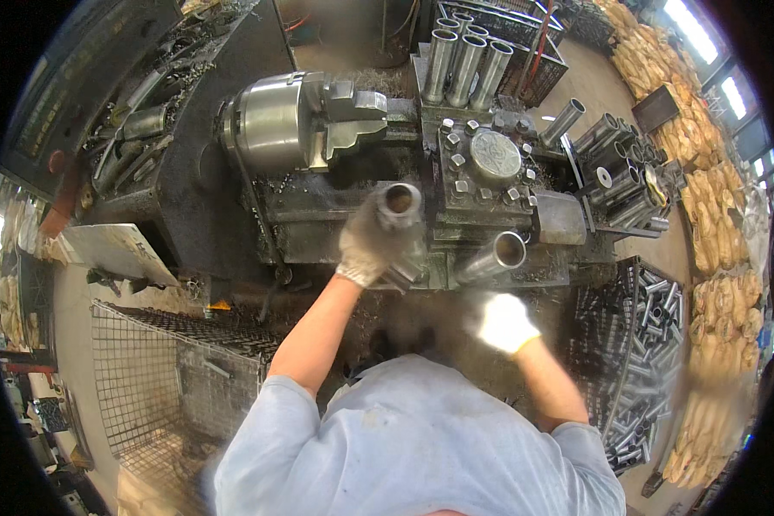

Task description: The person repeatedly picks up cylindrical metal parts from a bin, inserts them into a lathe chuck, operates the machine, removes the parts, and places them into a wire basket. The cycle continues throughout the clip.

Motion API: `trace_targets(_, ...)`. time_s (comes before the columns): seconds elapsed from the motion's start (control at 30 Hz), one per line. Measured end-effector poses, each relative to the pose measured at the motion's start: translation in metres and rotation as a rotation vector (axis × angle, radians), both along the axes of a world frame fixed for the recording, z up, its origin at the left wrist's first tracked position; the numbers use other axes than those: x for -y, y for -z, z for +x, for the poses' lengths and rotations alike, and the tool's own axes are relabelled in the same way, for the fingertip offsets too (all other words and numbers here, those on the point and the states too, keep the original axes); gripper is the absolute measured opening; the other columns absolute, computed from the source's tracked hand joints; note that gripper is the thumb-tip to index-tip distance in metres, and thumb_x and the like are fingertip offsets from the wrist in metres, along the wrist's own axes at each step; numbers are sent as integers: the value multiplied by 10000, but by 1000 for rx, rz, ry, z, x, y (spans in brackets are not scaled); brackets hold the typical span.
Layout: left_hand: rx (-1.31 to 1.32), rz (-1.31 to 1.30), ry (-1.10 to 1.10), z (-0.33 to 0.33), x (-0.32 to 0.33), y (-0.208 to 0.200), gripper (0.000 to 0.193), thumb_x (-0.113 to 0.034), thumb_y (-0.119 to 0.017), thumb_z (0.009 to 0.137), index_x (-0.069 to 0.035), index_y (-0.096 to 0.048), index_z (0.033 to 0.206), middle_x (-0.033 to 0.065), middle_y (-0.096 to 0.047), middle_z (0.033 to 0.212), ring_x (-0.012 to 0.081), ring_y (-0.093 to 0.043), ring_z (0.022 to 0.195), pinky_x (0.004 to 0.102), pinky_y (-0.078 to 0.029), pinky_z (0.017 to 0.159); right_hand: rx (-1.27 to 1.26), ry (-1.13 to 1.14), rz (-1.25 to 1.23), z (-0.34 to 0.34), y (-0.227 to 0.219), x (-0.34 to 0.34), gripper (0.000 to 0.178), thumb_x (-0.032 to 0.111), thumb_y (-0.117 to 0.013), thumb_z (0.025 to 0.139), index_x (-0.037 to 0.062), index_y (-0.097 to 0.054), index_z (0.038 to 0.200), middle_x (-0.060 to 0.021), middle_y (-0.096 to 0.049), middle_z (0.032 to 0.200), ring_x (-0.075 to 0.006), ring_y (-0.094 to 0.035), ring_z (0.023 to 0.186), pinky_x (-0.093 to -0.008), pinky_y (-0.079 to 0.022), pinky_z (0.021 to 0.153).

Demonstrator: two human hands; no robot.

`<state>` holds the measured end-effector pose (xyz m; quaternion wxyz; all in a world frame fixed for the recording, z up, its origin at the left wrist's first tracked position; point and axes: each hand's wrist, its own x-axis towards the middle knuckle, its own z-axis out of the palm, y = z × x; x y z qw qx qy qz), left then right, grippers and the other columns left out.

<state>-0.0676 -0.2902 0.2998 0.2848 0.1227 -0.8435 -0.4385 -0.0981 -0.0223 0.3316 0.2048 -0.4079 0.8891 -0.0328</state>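
Note:
My left hand [365, 245], in a soiled work glove, is wrapped round a metal tube [402, 202] whose open end faces up, in front of the lathe's carriage. To its right, a second metal tube [497, 257] leans on the machine's front ledge. Below that tube my right hand [505, 323], in a white glove, hangs apart from it. Glare and motion blur hide its fingers, and nothing held can be made out. The lathe chuck [275, 125] with its stepped jaws is at the upper left. Beside it sits the square tool post [495, 158] with several bolts.
Several upright tubes [467, 69] stand behind the tool post. More tubes fill a rack [615, 172] at the right. A wire bin of short tubes [645, 370] stands lower right, and a mesh cage [138, 378] lower left. Stacked bundles [714, 301] line the far right.

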Motion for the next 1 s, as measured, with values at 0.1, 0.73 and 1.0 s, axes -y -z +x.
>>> trace_targets(0.1, -76, 297, -136, 30, 32, 3, 705, -376, -894, 889, 9, -571, 1384, 133, -734, 1242, 258, -713, 1095, 393, -582, 973, 113, -33, -564, 24, 29, 47, 364, 239, -719, 899, 91, -693, 1231, -199, -745, 1051, -397, -753, 890, -503, -620, 801)
trace_targets(0.73, -228, 1624, 402, 49, 5, 3, 783, -693, -400, 1082, -68, -500, 1542, 159, -605, 1477, 325, -596, 1330, 508, -435, 1186, 751, 566, -534, 2, -49, 138, 840, 309, -930, 701, -23, -596, 1397, -171, -736, 1174, -260, -713, 1051, -387, -583, 948)
trace_targets(1.0, -336, 1566, 404, -3, 35, 22, 519, -442, -602, 1079, -52, -583, 1422, 144, -708, 1279, 263, -672, 1178, 447, -544, 1059, -66, -376, -663, -103, -184, 111, 820, 182, -897, 721, -14, -568, 1445, -273, -732, 1233, -400, -762, 1071, -486, -630, 920)
